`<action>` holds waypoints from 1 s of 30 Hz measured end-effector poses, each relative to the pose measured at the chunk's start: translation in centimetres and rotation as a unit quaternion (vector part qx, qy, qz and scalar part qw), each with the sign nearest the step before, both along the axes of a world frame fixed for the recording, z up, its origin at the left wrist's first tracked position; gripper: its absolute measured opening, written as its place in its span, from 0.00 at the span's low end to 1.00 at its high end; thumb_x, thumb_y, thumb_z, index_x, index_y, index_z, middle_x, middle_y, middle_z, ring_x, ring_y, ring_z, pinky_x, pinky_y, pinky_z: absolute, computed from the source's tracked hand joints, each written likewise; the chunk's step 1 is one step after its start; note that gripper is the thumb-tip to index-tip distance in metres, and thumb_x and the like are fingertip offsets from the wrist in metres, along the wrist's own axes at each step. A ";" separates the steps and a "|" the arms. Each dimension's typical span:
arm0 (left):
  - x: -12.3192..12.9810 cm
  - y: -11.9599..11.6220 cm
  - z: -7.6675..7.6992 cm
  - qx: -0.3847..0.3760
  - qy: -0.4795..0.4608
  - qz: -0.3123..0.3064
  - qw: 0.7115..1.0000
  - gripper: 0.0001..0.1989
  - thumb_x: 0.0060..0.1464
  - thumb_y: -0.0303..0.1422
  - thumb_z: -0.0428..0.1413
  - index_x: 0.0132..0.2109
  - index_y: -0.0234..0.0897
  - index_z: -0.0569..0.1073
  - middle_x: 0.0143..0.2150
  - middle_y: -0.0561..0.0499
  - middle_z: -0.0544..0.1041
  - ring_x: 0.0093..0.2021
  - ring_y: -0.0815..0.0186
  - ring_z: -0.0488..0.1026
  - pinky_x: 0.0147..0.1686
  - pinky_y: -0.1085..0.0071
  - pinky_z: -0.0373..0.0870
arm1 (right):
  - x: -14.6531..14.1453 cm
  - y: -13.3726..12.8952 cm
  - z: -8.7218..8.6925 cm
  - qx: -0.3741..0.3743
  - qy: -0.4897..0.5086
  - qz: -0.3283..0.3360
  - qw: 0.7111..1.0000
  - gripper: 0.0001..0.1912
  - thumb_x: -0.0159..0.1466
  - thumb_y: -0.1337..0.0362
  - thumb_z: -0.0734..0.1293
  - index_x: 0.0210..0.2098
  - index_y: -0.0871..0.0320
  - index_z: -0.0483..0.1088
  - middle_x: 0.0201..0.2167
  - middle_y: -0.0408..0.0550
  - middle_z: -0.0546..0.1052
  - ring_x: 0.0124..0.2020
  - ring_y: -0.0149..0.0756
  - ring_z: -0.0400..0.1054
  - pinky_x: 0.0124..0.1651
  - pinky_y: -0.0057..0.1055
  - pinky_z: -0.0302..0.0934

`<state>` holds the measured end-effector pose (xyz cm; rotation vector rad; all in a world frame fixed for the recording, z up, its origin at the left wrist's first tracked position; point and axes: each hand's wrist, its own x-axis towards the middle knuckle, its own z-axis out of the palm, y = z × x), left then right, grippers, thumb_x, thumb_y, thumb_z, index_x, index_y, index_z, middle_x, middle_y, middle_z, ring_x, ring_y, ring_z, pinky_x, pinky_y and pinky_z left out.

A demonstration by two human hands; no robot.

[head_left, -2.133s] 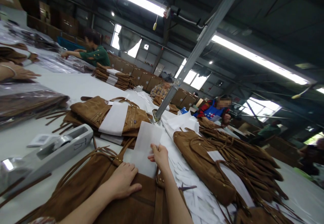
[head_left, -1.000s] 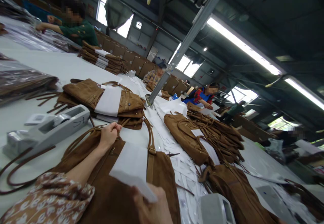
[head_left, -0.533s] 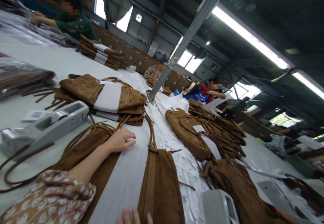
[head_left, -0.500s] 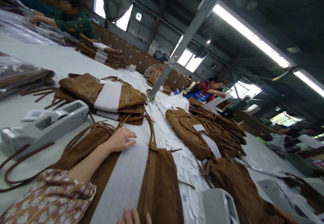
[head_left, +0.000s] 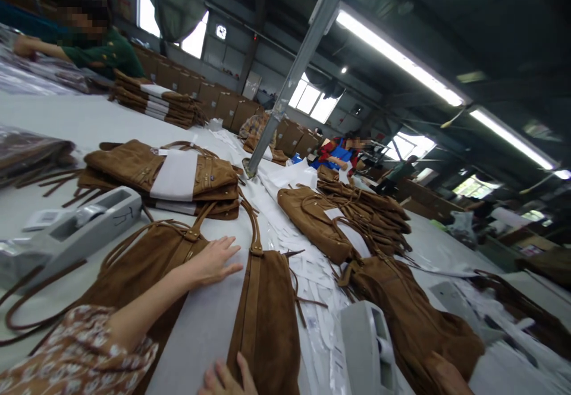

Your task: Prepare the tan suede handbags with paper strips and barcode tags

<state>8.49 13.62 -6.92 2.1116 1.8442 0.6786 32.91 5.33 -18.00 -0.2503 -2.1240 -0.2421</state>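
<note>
A brown suede handbag [head_left: 272, 317] lies flat in front of me, its two handles pointing away. A wide white paper band [head_left: 196, 335] runs lengthwise over its middle. My left hand [head_left: 216, 262], in a floral sleeve, rests palm down near the band's far end with fingers stretched out. At the bottom edge of the view, my right hand [head_left: 226, 378] touches the band and the bag beside it, fingers apart. Its wrist is out of view. Neither hand grips anything.
Left stands a grey tape dispenser [head_left: 96, 228]; another tape dispenser [head_left: 363, 347] is at right. Banded bags [head_left: 120, 166] lie beyond. Bag piles [head_left: 307, 216] and paper strips [head_left: 312, 288] lie right. Another person's hand [head_left: 446, 374] touches a brown bag [head_left: 414, 317].
My view has shifted slightly to the right. My left hand has slid a little further across the band. More of my right hand shows, and another person's hand shows more clearly at lower right.
</note>
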 end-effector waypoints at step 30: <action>7.5 -23.3 -5.2 0.032 0.258 -0.059 0.964 0.35 0.51 0.17 0.43 0.67 0.39 0.53 0.64 0.37 0.63 0.63 0.51 0.61 0.59 0.53 0.64 | 10.7 -9.0 0.4 0.074 -0.052 -0.008 0.996 0.05 0.62 0.60 0.65 0.38 0.49 0.72 0.40 0.44 0.79 0.44 0.36 0.74 0.66 0.49 0.45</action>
